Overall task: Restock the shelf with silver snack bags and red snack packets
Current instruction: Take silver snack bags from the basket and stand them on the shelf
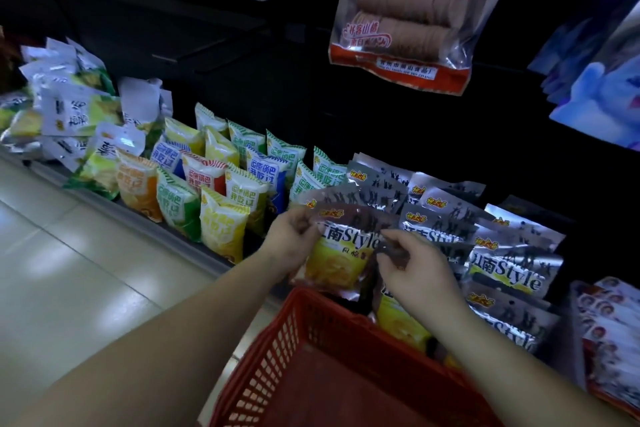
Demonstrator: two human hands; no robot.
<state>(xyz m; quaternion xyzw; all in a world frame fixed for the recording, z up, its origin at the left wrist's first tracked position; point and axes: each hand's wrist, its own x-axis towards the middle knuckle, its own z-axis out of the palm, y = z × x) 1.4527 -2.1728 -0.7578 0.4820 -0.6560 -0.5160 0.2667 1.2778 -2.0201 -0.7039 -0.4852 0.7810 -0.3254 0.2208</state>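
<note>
"江南Style", seemingly, on silver bag

Around the silver snack bag pinched by the left hand and right hand, the low dark shelf bears more silver bags overlapping just right of the grip. Striped colourful packets stand upright to its left, and white-and-green bags are heaped farther left.
</note>
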